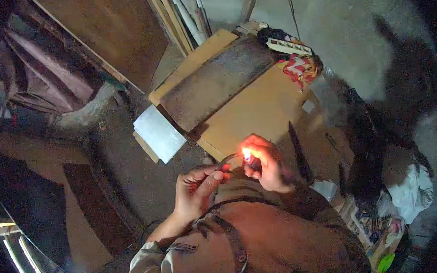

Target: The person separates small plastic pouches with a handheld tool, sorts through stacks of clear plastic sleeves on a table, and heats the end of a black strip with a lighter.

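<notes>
My left hand is closed, thumb and fingers pinching a thin dark curved strip, like a cord or cable end. The strip's free end reaches right, to the bright flame at my right hand. My right hand is curled around what looks like a lit lighter, its body mostly hidden by the fingers. Orange glow lights the fingertips of both hands. The two hands are close together in front of my body, above the near edge of a tan board.
A dark panel lies on the tan board. White sheets are at its left corner. A power strip and a red-and-white patterned cloth sit at the far right end. White plastic bags and clutter lie at lower right.
</notes>
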Demonstrator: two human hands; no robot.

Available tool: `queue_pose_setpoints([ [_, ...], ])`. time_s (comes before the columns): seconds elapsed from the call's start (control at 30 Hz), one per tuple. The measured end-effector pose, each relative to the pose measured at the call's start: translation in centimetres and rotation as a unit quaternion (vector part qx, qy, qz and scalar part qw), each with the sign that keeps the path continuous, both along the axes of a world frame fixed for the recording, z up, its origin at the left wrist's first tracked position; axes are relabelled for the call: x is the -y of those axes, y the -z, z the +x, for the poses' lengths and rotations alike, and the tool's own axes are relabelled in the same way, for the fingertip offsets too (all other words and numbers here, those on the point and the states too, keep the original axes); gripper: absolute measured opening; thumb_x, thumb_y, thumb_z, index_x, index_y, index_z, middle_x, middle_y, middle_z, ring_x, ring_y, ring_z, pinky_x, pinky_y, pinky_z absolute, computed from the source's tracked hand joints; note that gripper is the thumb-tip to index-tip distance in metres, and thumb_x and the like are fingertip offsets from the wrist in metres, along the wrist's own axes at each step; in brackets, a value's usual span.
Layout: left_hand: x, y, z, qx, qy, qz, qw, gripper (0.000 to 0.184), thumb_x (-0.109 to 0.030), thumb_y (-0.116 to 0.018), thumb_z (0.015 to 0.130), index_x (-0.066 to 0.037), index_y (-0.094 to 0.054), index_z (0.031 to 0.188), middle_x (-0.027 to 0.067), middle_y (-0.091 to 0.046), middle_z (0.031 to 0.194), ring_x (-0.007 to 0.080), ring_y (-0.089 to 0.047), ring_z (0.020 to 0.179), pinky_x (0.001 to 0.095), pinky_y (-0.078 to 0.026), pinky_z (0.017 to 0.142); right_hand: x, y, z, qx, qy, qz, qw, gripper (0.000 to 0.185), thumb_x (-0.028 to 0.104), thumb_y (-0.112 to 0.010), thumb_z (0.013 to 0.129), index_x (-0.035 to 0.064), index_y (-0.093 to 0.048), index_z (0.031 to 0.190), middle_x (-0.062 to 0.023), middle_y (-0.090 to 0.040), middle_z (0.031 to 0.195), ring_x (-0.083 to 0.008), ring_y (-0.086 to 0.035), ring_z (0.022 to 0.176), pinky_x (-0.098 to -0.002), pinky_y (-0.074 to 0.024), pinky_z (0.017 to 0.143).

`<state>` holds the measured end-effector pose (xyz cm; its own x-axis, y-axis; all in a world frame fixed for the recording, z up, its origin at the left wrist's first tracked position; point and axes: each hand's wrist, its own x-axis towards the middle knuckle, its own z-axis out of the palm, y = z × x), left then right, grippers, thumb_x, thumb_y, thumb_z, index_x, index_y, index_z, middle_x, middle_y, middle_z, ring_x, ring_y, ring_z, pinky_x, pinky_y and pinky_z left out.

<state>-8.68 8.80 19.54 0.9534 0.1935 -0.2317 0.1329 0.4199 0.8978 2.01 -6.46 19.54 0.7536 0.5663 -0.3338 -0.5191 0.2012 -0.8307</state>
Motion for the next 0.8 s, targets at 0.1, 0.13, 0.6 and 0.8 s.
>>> queue_pose_setpoints([
  [0.1, -0.1, 0.0, 0.0, 0.006, 0.003, 0.012, 1.0, 0.017, -0.009, -0.058, 0.087, 0.002, -0.065, 0.099, 0.007, -0.066, 0.088, 0.0098, -0.058, 0.081, 0.024, -0.046, 0.075, 0.0, 0.0, 0.0, -0.003, 0.003, -0.014, 1.0, 0.019, 0.026, -0.049, 0.083, 0.0071, -0.049, 0.083, -0.0008, -0.047, 0.062, -0.007, -0.042, 0.043, -0.0191, -0.0247, 0.035],
  [0.13, -0.1, -0.2, 0.0, 0.003, 0.006, 0.017, 1.0, 0.018, -0.01, -0.058, 0.087, 0.002, -0.065, 0.099, 0.007, -0.067, 0.088, 0.0097, -0.058, 0.081, 0.024, -0.046, 0.075, 0.0, 0.1, 0.0, 0.003, -0.002, -0.013, 1.0, 0.019, 0.026, -0.048, 0.083, 0.0071, -0.049, 0.083, -0.0007, -0.046, 0.062, -0.0069, -0.042, 0.042, -0.0191, -0.0247, 0.035],
  [0.6, -0.2, -0.2, 0.0, -0.005, 0.018, 0.043, 0.999, 0.016, -0.01, -0.057, 0.088, 0.002, -0.066, 0.096, 0.0053, -0.066, 0.086, 0.009, -0.057, 0.078, 0.0231, -0.044, 0.071, 0.3, 1.1, 0.0, 0.014, -0.014, 0.01, 1.0, 0.02, 0.027, -0.043, 0.088, 0.0072, -0.049, 0.087, -0.0019, -0.051, 0.067, -0.0067, -0.043, 0.042, -0.0195, -0.0254, 0.035],
  [0.8, 0.2, -0.6, 0.2, 0.002, -0.004, 0.028, 1.0, 0.015, -0.009, -0.057, 0.088, 0.002, -0.066, 0.094, 0.0052, -0.066, 0.084, 0.0099, -0.057, 0.078, 0.0233, -0.044, 0.071, 0.4, 1.3, 0.1, 0.019, -0.016, 0.019, 1.0, 0.02, 0.025, -0.043, 0.088, 0.0067, -0.049, 0.086, -0.0025, -0.052, 0.067, -0.0068, -0.043, 0.043, -0.0195, -0.0256, 0.035],
])
